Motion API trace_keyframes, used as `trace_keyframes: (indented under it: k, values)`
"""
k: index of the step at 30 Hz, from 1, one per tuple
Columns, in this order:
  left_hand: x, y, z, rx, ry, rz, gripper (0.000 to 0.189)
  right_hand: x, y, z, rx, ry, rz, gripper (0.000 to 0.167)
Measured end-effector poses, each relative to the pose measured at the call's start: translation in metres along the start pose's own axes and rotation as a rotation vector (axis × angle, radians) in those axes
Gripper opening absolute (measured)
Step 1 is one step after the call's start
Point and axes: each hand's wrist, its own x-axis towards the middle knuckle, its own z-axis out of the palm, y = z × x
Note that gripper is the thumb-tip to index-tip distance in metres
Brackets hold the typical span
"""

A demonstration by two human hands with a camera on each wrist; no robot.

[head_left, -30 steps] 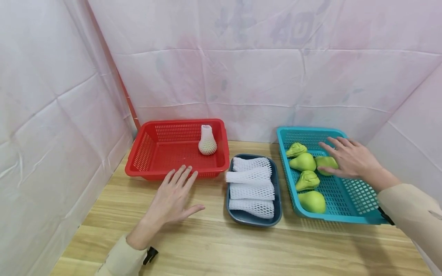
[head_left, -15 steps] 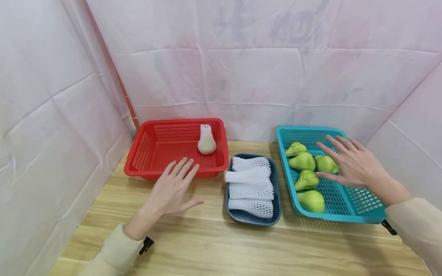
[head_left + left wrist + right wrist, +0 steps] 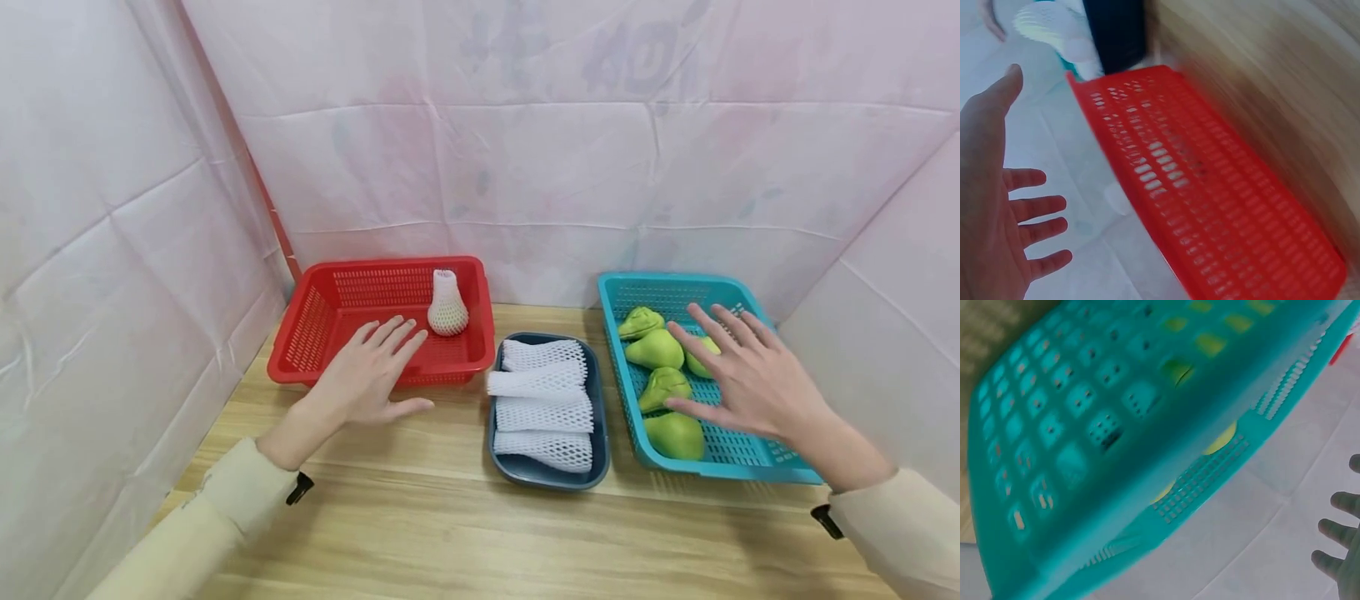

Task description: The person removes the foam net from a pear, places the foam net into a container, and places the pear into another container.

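My left hand point(image 3: 363, 371) hovers with spread, straight fingers over the front rim of the red basket point(image 3: 360, 321); in the left wrist view nothing lies between its fingers. One pear in a white foam net point(image 3: 447, 307) rests at that basket's right end. Over the teal basket point(image 3: 738, 287) my right hand point(image 3: 757, 383) is held above several green pears point(image 3: 655, 349), fingers spread and holding nothing. It partly hides one pear point(image 3: 702, 357). Between the baskets, several white foam net sleeves point(image 3: 543, 412) lie in a dark blue tray point(image 3: 536, 482).
All three containers stand on a wooden table point(image 3: 465, 533). White cloth point(image 3: 540, 183) hangs behind them and at both sides. The uppermost sleeves stick out slightly past the tray's left rim. In the right wrist view the teal basket's slotted wall fills most of the picture.
My left hand has moved up and forward over the red basket's edge. My right hand has drawn off the pear it was by and lifted, fingers spreading. The pears have stayed put.
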Motion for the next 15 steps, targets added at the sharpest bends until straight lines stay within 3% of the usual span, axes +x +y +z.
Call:
trace_keyframes:
  k: [8,15]
  values:
    - [0.011,-0.016,0.003,-0.011,-0.088,0.025,0.097,-0.005,-0.025,-0.007,0.01,0.025,0.019,0.106]
    - [0.028,-0.027,-0.002,-0.003,-0.143,0.037,0.097,-0.01,-0.044,-0.009,0.025,0.042,0.015,0.107]
